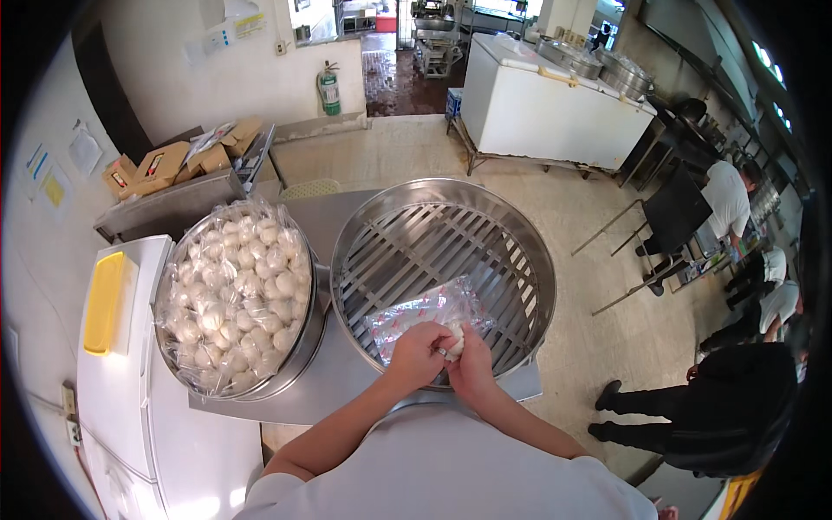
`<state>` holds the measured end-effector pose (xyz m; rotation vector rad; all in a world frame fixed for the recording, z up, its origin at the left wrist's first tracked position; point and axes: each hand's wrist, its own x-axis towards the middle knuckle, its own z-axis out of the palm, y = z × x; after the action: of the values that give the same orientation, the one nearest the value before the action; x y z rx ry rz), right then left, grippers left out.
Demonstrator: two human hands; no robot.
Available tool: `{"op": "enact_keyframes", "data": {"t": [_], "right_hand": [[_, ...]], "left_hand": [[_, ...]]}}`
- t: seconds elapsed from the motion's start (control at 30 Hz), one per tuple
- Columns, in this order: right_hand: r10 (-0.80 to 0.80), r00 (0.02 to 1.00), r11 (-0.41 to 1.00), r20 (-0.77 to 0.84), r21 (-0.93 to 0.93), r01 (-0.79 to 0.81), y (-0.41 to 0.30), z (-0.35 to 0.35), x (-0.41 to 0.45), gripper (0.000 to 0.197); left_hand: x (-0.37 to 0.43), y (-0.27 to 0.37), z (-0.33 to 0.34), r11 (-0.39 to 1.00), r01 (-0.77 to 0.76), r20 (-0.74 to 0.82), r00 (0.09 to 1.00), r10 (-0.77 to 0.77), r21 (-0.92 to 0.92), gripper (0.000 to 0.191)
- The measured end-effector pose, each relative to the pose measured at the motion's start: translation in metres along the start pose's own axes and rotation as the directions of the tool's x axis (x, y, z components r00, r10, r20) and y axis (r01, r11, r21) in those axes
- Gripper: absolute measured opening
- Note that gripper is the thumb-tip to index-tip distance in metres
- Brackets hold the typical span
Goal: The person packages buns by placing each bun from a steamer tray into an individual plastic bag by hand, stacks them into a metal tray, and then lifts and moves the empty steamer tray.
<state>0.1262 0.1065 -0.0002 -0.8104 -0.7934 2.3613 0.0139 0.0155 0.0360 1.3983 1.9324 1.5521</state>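
Note:
Both hands meet over the near part of a large round metal steamer tray (pixel 442 227) with a slatted base. My left hand (pixel 419 354) and my right hand (pixel 472 361) hold a small white bun (pixel 455 341) between them, its wrapping partly hidden by the fingers. Beneath and beyond the hands, a clear plastic bag with red print (pixel 422 305) lies on the slats. To the left stands a round metal steamer (pixel 318 325) heaped with white buns in clear plastic (pixel 240 286). Both vessels rest on a steel table (pixel 318 214).
At left is a white appliance (pixel 117 416) with a yellow-lidded container (pixel 105 302) on top. Cardboard boxes (pixel 162 166) lie beyond the full steamer. A white chest freezer (pixel 552 117) stands at the back. Several people are at the right, the nearest in dark clothing (pixel 728 409), near a black chair (pixel 676 201).

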Motion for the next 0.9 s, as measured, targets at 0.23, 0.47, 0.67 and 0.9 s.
{"op": "enact_keyframes", "data": {"t": [0.23,0.47,0.67,0.9], "right_hand": [[0.226,0.968,0.974,0.113,-0.023,-0.225,-0.012,0.016,-0.014,0.028],[0.208,0.966,0.948,0.156,0.213,-0.238,-0.003,-0.011,0.002,0.026],[0.152,0.986,0.977,0.067,0.144,-0.160,0.003,0.007,-0.001,0.025],[-0.033,0.974,0.641,0.222,-0.743,0.192,0.015,-0.005,0.007,0.043]], "left_hand": [[0.003,0.014,-0.003,0.992,-0.008,-0.150,0.988,0.028,0.129,0.011],[-0.014,0.011,0.005,0.961,-0.144,0.014,0.989,0.145,0.234,0.012],[-0.022,0.023,0.003,0.981,-0.150,0.027,0.989,0.148,0.122,0.014],[-0.012,-0.006,-0.001,0.873,0.266,-0.204,0.906,-0.372,-0.408,0.002]]}}
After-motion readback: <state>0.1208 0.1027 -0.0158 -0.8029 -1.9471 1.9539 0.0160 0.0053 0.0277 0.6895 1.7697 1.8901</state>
